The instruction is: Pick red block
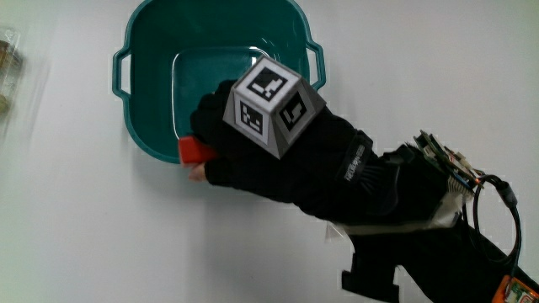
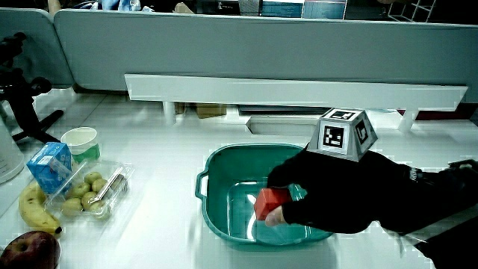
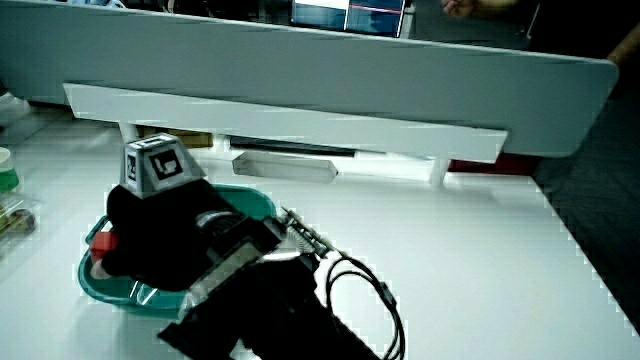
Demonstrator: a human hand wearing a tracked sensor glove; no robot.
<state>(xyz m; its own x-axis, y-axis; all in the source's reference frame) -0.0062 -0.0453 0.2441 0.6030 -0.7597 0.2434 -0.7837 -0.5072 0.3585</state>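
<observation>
A small red block (image 1: 194,151) is pinched in the fingertips of the black-gloved hand (image 1: 221,154), over the rim of a teal basin (image 1: 152,50) at its edge nearest the person. In a side view the red block (image 2: 269,202) is held above the basin's inside (image 2: 224,217), with the hand (image 2: 287,202) curled round it. A side view shows the block (image 3: 100,243) at the basin's rim (image 3: 95,280), mostly covered by the hand (image 3: 125,240). The patterned cube (image 1: 271,105) rides on the hand's back.
In a side view, a banana (image 2: 33,209), an apple (image 2: 30,250), a clear pack of kiwis (image 2: 93,194), a blue carton (image 2: 51,166) and a white cup (image 2: 81,142) lie beside the basin. A low partition (image 2: 246,45) runs along the table's edge farthest from the person.
</observation>
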